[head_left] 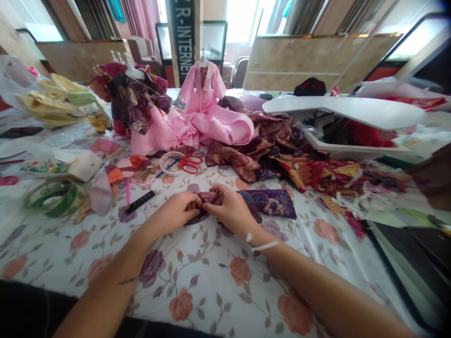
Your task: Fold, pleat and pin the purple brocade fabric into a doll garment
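A strip of dark purple patterned fabric lies on the floral tablecloth, its free end stretching to the right with a pale flower motif on it. At its left end, my left hand pinches a folded, reddish-purple part of the cloth. Close beside it, my right hand grips the same part between thumb and fingers. The two hands almost touch, and the fingertips partly hide the fold. Strips of white tape stick to my right wrist.
Beyond my hands lie red-handled scissors and a white ring. A black stick and green tape rolls are leftward. Pink fabric and a small dressed mannequin stand behind. Fabric scraps and a white box are rightward.
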Motion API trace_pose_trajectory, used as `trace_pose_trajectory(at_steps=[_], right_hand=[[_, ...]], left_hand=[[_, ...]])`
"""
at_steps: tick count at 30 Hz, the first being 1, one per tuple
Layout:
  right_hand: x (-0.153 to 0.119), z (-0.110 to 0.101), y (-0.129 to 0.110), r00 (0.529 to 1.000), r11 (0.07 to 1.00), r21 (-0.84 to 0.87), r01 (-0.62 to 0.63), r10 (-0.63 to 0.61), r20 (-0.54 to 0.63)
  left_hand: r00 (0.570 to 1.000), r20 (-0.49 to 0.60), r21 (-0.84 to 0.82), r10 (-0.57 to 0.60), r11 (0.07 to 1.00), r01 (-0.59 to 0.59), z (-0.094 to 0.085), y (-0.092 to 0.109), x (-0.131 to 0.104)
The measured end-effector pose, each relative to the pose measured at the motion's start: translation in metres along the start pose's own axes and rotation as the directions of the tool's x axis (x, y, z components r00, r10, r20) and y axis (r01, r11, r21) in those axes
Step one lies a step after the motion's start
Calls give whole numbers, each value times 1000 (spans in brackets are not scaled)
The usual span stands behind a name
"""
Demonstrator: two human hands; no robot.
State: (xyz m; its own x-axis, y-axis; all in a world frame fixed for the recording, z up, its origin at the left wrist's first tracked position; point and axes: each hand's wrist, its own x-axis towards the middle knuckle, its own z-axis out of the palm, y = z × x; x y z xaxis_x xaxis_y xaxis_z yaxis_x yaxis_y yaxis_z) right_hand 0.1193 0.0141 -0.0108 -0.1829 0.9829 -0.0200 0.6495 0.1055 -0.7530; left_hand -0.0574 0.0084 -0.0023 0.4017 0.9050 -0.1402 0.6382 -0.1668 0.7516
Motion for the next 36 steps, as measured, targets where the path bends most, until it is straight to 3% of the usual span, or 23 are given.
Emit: trace_pose_trajectory(at_steps=[9, 36], right_hand=[[5, 2, 12, 999, 990, 142, -4, -1, 36], [6, 5, 24, 997, 975, 219, 35, -48, 57]], left_hand=[[999, 21, -24, -30, 999, 31, 0, -1, 1], [999, 51, 131, 17, 991, -24, 3, 5, 0]])
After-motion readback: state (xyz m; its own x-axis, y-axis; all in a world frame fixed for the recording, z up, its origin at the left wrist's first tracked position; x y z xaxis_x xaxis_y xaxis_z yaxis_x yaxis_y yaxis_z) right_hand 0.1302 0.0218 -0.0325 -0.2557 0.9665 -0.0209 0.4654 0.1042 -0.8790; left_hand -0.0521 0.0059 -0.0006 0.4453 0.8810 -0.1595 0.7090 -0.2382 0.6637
